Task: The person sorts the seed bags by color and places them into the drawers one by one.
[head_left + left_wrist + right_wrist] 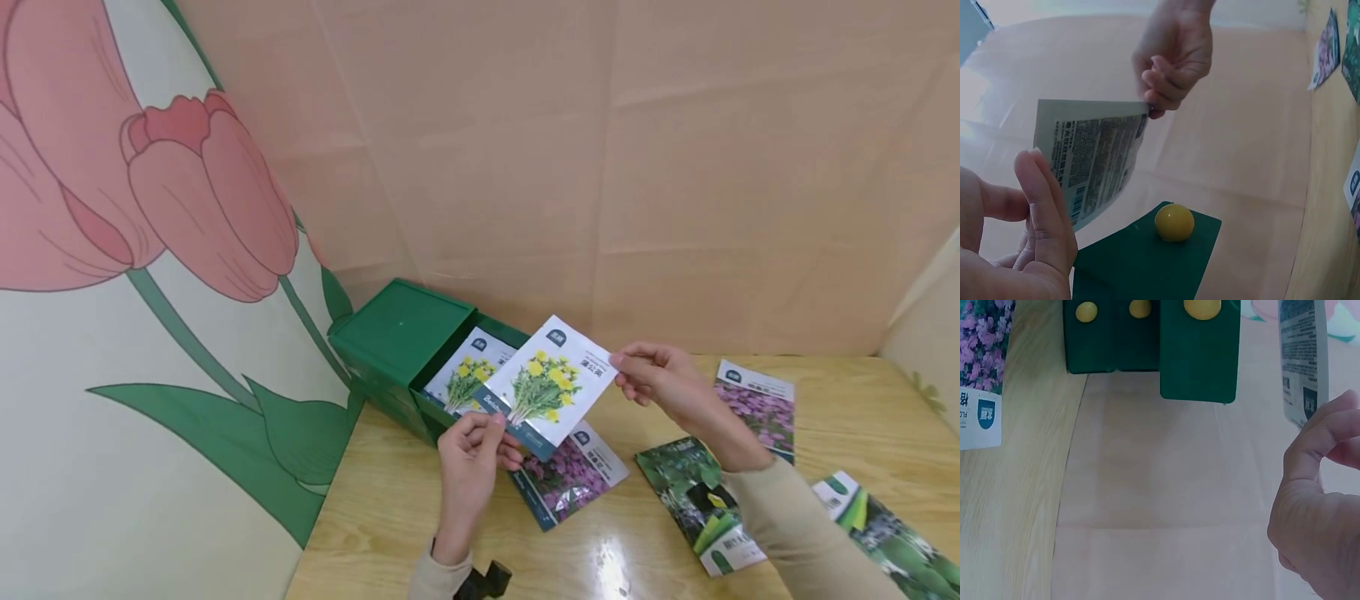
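Observation:
A white seed packet (551,379) printed with a yellow-flowered plant is held up between both hands, over the front of a green drawer box (405,321). My left hand (474,450) pinches its lower edge between thumb and fingers. At the opposite upper corner, my right hand (667,387) grips it with thumb and forefinger. The packet's printed back (1094,153) faces the left wrist camera. Inside the pulled-out drawer lies a matching packet (468,367), partly covered by the held one. Below the hands, a purple-flower packet (577,479) lies on the table, its upper part overlapped.
Another purple-flower packet (757,408) lies at the back right of the wooden table (375,517). Two green packets rest nearer, one (690,492) beside the right forearm, the other (892,525) partly behind it. Yellow round knobs (1174,222) show on the box. A pink-beige sheet (600,167) hangs behind.

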The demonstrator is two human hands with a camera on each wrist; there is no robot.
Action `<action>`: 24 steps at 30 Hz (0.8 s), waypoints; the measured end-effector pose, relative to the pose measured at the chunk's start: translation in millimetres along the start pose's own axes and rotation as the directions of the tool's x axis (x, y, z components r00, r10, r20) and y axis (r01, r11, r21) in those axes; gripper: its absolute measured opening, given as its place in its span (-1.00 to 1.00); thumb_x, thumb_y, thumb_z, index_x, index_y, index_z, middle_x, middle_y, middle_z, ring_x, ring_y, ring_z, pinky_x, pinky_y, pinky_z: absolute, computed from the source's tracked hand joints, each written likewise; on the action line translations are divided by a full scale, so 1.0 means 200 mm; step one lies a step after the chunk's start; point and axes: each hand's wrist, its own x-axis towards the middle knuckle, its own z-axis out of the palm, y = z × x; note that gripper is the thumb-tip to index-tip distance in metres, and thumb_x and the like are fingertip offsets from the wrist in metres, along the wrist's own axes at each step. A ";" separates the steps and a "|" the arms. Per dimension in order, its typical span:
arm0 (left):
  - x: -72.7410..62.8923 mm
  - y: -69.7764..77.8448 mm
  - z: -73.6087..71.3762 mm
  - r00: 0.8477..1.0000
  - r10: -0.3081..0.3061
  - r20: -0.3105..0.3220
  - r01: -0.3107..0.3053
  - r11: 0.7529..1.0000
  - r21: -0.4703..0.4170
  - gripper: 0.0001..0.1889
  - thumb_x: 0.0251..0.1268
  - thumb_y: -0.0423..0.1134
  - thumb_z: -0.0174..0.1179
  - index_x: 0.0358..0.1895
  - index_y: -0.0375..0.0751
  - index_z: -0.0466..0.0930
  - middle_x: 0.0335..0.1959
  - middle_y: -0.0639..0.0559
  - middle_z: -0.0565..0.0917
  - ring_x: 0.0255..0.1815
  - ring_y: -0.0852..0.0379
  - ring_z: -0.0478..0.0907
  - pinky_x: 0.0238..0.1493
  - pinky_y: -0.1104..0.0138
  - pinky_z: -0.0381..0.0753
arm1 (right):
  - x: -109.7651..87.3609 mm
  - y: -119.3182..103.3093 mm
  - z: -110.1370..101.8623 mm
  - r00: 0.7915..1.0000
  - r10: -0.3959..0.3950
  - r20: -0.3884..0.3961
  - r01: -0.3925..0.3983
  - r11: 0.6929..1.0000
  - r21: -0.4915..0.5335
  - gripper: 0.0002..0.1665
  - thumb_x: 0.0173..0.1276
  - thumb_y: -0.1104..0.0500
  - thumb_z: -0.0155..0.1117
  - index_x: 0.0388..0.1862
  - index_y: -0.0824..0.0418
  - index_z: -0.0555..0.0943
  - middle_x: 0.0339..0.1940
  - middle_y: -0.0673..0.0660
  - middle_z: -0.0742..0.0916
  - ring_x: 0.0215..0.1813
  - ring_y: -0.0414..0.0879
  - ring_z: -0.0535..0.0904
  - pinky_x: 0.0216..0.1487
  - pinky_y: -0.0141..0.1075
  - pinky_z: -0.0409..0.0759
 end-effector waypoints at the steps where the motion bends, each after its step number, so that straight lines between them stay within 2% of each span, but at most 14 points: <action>1: 0.00 0.00 0.00 1.000 0.003 0.001 -0.003 1.000 0.002 -0.70 0.63 -0.25 0.23 -0.18 -0.53 0.64 -0.40 -0.53 0.72 -0.58 0.18 0.72 -0.49 0.32 0.81 | 0.01 0.00 0.00 1.000 -0.002 -0.002 0.002 1.000 -0.003 -0.78 0.63 0.11 0.30 -0.09 0.28 0.69 -0.42 0.02 0.75 -0.49 -0.22 0.59 -0.53 -0.44 0.47; 11: 0.03 0.00 -0.06 1.000 0.002 -0.025 -0.002 1.000 0.009 -0.72 0.61 -0.26 0.24 -0.16 -0.52 0.65 -0.38 -0.62 0.69 -0.64 0.18 0.70 -0.56 0.34 0.76 | 0.08 0.00 0.05 1.000 0.017 -0.014 -0.017 1.000 -0.010 -0.73 0.61 0.08 0.34 -0.05 0.31 0.68 -0.42 0.00 0.77 -0.49 -0.22 0.59 -0.50 -0.43 0.50; 18: 0.07 0.01 -0.09 0.997 -0.026 -0.079 0.031 0.997 0.066 -0.72 0.60 -0.22 0.27 -0.17 -0.47 0.68 -0.44 -0.32 0.78 -0.77 0.21 0.58 -0.72 0.46 0.58 | 0.15 0.01 0.08 1.000 0.014 -0.003 -0.014 1.000 -0.017 -0.69 0.61 0.08 0.34 -0.05 0.36 0.65 -0.42 0.03 0.77 -0.48 -0.22 0.60 -0.50 -0.44 0.52; 24: 0.10 -0.01 -0.12 0.994 -0.028 -0.108 0.039 0.995 0.094 -0.71 0.61 -0.22 0.25 -0.19 -0.46 0.67 -0.45 -0.29 0.79 -0.77 0.19 0.59 -0.72 0.43 0.59 | 0.19 0.04 0.10 1.000 0.030 -0.005 -0.030 1.000 -0.008 -0.75 0.62 0.14 0.31 -0.03 0.36 0.65 -0.43 -0.01 0.78 -0.50 -0.23 0.60 -0.51 -0.45 0.52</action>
